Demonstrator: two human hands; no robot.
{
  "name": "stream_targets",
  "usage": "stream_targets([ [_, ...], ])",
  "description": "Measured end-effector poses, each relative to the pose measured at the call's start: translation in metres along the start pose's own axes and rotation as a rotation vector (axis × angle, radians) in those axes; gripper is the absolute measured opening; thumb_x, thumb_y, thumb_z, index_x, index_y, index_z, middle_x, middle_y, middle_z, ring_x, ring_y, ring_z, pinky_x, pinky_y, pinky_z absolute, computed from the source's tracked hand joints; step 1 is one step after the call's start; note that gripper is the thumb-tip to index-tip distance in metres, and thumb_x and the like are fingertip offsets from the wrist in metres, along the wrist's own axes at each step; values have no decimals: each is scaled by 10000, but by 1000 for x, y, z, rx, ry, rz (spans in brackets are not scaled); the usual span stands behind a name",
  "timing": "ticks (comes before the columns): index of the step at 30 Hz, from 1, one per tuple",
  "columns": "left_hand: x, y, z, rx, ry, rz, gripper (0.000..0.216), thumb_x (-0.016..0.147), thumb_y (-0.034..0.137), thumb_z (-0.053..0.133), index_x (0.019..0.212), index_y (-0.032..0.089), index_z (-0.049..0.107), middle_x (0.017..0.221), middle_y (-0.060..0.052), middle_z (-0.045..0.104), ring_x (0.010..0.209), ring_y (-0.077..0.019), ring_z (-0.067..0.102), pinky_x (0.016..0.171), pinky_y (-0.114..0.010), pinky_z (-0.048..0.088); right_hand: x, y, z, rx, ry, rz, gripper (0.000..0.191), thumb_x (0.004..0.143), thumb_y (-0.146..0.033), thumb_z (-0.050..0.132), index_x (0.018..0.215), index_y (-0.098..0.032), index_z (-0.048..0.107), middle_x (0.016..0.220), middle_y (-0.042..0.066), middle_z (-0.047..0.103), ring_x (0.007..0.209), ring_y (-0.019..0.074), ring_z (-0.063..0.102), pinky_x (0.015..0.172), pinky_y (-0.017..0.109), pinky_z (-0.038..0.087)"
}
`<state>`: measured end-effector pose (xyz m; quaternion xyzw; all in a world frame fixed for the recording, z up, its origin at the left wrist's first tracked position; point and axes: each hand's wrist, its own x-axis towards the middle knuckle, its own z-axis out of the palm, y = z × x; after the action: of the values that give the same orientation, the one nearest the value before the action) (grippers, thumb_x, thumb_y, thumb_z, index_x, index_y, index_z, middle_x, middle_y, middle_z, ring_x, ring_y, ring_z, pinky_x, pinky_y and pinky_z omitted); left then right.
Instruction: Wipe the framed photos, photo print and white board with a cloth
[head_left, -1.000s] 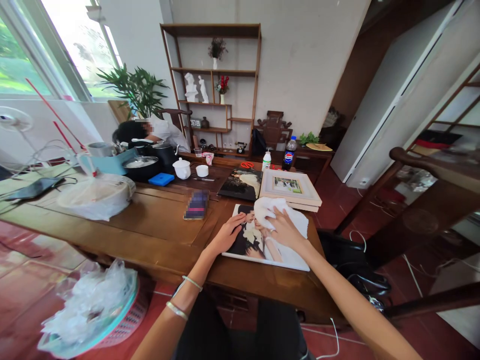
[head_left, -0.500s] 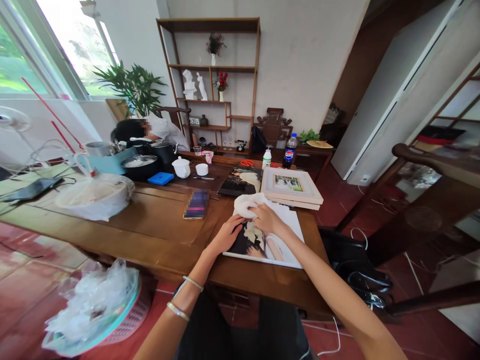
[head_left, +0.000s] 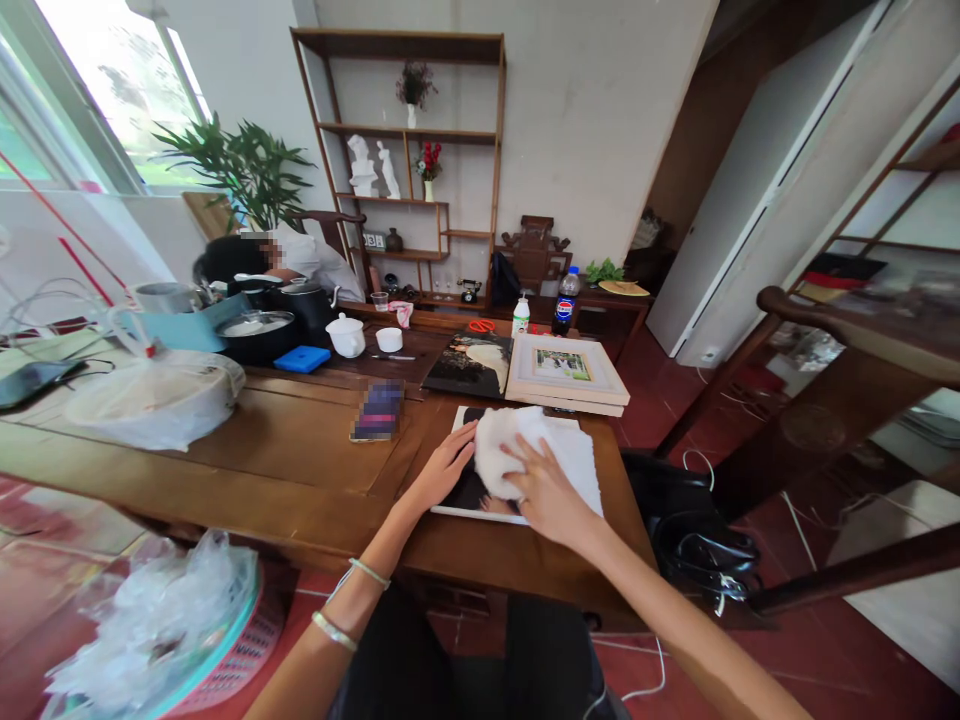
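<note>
A photo panel [head_left: 469, 494] with a dark picture and white edges lies flat on the wooden table before me. Across much of it spreads a fluffy white cloth [head_left: 495, 455]. My right hand [head_left: 546, 490] rests on top of the cloth with its fingers spread, pressing it against the panel. At the panel's left edge, my left hand [head_left: 444, 470] lies with fingers stretched out, their tips beside the cloth. The cloth and right hand hide most of the picture.
Behind the panel lie another dark photo panel [head_left: 469, 363] and stacked white picture frames [head_left: 570, 368]. A phone [head_left: 377, 411] is to the left. A cola bottle [head_left: 565, 302] and white bottle [head_left: 520, 316] stand farther back. A bagged bowl [head_left: 157, 395] sits far left.
My right hand has drawn the cloth nearer and opened from a bunched grip to spread fingers. The cloth now covers more of the picture. My left hand stays at the panel's left edge.
</note>
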<state>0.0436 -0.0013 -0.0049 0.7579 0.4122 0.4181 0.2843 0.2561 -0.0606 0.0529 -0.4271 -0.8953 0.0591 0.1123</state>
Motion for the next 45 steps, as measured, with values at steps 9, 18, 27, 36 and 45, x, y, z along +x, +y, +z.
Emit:
stream_targets([
  [9,-3,9,-3,38,-13,-22,477,952,399,289,1289,148,514,1403,-89,460,1329,-191,381,1137,-385,253,-50,-37,-9,151,-75,-267,536,585,-61,466,1075,-184,645,1412,65,442,1388,247,189,1137,498,98],
  [18,-2,2,-1,130,-29,74,385,908,262,392,1257,212,546,1378,-58,492,1311,-189,408,1127,-401,286,-40,63,-21,93,56,26,510,583,-6,411,1000,-179,648,1417,96,427,1324,232,351,1084,469,289],
  [27,-1,-1,0,118,-19,71,379,899,244,407,1244,204,558,1378,-77,490,1300,-197,424,1115,-424,303,-5,59,-6,35,133,33,527,627,-37,420,1096,-151,632,1412,132,426,1389,278,177,1095,595,81],
  [36,-2,-3,0,92,-24,97,385,903,232,396,1257,219,547,1377,-55,493,1312,-192,406,1123,-415,292,-69,-15,-10,104,-42,-214,476,559,-42,461,964,-189,664,1444,46,393,1401,256,130,1134,539,50],
  [45,-1,-4,0,112,-24,94,389,899,217,396,1257,226,550,1374,-59,496,1305,-186,416,1118,-418,301,-6,85,-14,-23,92,-30,457,662,-61,501,1092,-150,627,1394,173,438,1337,268,321,1093,511,212],
])
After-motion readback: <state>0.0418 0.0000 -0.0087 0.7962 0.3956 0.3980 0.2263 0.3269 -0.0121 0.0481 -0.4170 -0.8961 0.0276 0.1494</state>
